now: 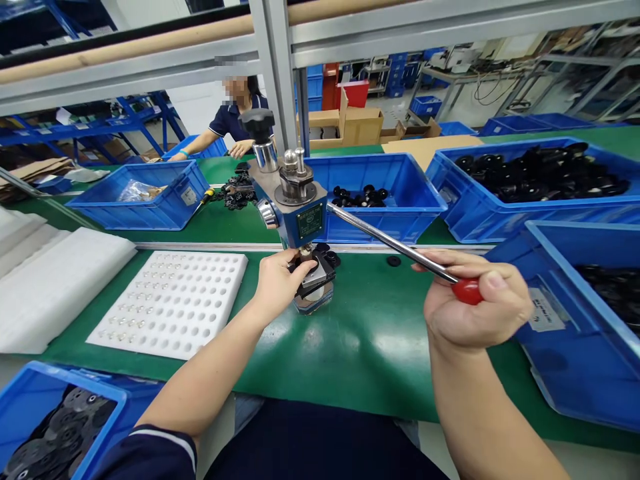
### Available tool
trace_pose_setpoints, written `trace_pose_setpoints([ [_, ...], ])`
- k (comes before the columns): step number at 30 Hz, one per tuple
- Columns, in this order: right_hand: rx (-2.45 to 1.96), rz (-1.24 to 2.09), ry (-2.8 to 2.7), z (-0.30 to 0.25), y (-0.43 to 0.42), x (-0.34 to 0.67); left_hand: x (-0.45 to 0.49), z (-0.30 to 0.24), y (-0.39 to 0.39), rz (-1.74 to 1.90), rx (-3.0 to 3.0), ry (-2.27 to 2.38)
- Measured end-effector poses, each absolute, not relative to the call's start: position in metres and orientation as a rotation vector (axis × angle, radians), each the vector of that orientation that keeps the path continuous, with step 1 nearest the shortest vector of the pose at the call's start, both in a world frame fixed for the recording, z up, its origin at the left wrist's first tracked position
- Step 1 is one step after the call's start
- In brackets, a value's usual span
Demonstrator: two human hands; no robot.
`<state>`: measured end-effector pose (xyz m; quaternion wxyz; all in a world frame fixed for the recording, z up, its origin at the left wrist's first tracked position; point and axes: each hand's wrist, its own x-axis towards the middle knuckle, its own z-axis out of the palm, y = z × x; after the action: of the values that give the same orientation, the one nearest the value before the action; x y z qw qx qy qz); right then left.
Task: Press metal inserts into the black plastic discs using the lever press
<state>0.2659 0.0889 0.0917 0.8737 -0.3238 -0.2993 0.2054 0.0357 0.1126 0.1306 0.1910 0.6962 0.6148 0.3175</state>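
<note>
A blue hand-operated arbor press [300, 207] stands on the green bench, with a black knob on its column. My right hand [477, 300] is closed around the red knob end of its metal lever [390, 245], which slants down to the right. Under the ram, my left hand [283, 280] pinches a black round plastic part [310, 265] at the fixture [315, 277]. My fingers and the ram hide much of that part. Several black discs [327, 255] lie just behind the fixture. One more black disc [393, 261] rests apart, to the right.
Left of the press lies a white foam tray [200, 300], partly filled with small clear pieces. Blue bins [370, 223] of black parts stand behind, at right and at lower left. A yellow-handled screwdriver [206, 196] leans by a bin. Across the bench sits another person [245, 110].
</note>
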Motion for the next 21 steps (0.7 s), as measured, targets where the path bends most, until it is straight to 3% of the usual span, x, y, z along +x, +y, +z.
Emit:
trace_pose_setpoints([
  [21,-1.009,0.26,-0.806,0.075,0.083,0.273,0.042,0.122,0.117,0.889,1.95,1.789],
])
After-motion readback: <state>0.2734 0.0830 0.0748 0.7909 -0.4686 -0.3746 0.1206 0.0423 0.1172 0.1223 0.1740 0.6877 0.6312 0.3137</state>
